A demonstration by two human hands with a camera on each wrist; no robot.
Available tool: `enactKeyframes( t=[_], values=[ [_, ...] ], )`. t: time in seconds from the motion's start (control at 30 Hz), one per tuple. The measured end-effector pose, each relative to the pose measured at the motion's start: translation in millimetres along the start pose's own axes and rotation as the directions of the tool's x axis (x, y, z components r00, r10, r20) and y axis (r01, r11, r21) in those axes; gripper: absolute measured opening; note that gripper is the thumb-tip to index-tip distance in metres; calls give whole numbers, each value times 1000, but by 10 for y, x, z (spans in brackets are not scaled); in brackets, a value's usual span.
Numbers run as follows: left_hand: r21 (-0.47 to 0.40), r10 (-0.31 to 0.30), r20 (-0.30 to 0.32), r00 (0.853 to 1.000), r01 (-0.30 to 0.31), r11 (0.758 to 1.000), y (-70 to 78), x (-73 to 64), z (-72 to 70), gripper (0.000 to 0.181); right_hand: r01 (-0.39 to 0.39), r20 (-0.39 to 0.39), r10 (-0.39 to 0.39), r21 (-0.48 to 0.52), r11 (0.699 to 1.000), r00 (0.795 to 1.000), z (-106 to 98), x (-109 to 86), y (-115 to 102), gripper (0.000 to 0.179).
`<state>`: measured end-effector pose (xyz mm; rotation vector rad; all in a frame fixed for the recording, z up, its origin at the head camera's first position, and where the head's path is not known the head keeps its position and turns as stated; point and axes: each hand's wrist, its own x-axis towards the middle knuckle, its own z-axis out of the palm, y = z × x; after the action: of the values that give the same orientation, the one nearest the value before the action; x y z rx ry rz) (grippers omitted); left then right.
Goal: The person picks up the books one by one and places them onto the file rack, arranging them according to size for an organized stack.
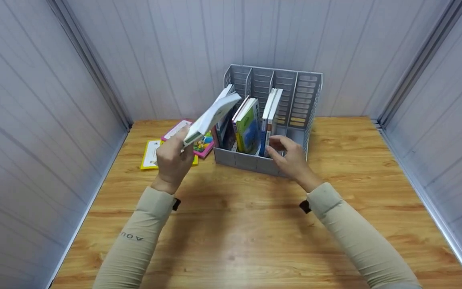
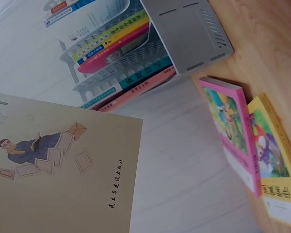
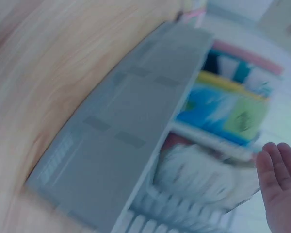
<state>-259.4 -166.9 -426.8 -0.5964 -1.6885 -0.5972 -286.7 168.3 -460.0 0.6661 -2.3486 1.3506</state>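
My left hand (image 1: 173, 158) grips a thin pale-covered book (image 1: 214, 116) by its lower end, held tilted in the air left of the grey file organizer (image 1: 247, 161). In the left wrist view that book's cover (image 2: 63, 165) shows a drawn seated figure among scattered sheets. My right hand (image 1: 294, 160) is at the front of the organizer, beside two upright white-edged books (image 1: 272, 110). Its fingers (image 3: 276, 167) are extended and hold nothing in the right wrist view. Left of these stands a yellow-green book (image 1: 248, 130), and teal and pink spines (image 2: 140, 87) fill the leftmost slot.
A pink-edged book (image 2: 233, 126) and a yellow-edged book (image 2: 276, 150) lie overlapping on the wooden table (image 1: 231, 241), left of the organizer. Pale panel walls (image 1: 167, 60) enclose the table at the back and both sides.
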Motion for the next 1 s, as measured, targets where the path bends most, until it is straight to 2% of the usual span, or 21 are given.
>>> enactKeyframes(
  t=[0.13,0.2,0.27,0.37,0.47,0.57,0.67,0.77,0.87,1.0],
  values=[
    [11,84,19,996,-84,996,102,39,42,28,-77,44,70,167,983,997,37,1,-252,28],
    [10,118,25,993,-118,993,142,54,68,24,-115,77,98,265,957,992,54,5,-376,29],
    [6,154,30,988,-155,988,179,64,90,19,-144,108,112,372,917,988,64,13,-481,33],
    [7,215,44,976,-216,976,230,68,119,13,-179,162,107,538,824,981,68,31,-599,45],
    [9,285,68,956,-286,958,286,68,140,13,-223,222,96,667,711,970,67,41,-663,78],
    [16,348,91,933,-350,936,338,58,162,12,-279,276,102,744,607,956,59,31,-709,115],
    [31,400,96,912,-404,914,382,49,177,11,-328,315,117,786,524,942,44,8,-761,126],
    [45,455,92,886,-460,887,416,47,195,9,-362,346,123,807,466,930,17,-5,-815,119],
    [55,509,94,856,-515,855,452,50,217,7,-403,372,157,815,416,915,-10,-3,-860,96],
    [72,575,104,812,-582,810,494,46,234,4,-456,385,252,814,361,888,-32,5,-900,67]
  ],
)
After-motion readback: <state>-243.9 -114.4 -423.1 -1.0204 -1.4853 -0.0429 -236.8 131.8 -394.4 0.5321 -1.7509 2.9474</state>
